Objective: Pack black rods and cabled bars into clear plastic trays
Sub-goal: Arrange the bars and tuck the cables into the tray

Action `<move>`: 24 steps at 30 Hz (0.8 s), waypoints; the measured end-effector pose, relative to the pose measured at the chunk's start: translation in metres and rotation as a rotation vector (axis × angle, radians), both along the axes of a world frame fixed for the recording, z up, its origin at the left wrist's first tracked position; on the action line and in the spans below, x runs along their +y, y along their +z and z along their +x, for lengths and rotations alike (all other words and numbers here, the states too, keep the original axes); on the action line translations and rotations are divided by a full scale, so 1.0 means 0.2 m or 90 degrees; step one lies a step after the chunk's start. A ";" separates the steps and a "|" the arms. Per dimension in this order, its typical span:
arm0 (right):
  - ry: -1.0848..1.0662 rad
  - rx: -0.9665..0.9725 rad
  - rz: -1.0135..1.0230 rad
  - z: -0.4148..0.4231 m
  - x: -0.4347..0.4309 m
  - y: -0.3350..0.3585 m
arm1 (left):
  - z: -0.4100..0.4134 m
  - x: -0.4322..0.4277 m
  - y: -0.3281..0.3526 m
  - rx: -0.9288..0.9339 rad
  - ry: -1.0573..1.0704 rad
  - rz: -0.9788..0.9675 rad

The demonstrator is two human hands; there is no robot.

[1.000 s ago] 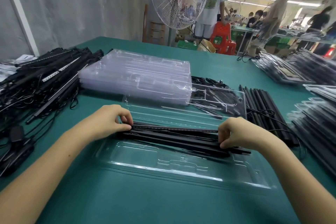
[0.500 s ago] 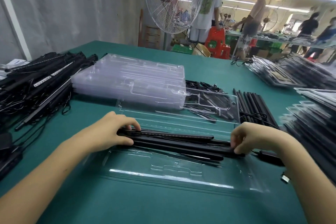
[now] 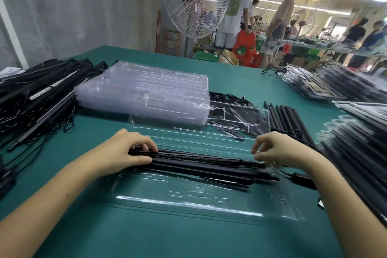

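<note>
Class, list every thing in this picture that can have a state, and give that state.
open tray, flat on the table, near half empty.
bundle of black bars, lying across the open tray.
left hand, gripping the bundle's left end.
right hand, fingers curled by the bundle's right end; grip unclear.
stack of trays, empty, nested.
loose rods, side by side on the table.

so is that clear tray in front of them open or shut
Open: the clear tray lies spread flat on the table, black rods uncovered on it.
</note>
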State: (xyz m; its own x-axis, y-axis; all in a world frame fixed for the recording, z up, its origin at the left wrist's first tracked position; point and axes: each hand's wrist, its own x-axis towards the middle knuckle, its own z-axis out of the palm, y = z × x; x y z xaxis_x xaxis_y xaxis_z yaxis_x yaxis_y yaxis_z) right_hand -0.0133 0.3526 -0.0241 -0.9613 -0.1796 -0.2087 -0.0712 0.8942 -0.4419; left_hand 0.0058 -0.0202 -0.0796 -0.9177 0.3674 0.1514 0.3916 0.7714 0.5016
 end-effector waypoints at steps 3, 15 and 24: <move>0.042 0.004 0.028 -0.01 -0.06 -0.02 | 0.00 0.00 0.00 -0.003 0.000 0.002; 0.092 0.041 0.237 -0.01 -0.07 -0.04 | 0.00 0.02 0.01 0.010 -0.047 -0.053; 0.118 -0.025 0.247 0.04 -0.05 0.04 | -0.01 0.02 0.01 0.003 -0.039 -0.047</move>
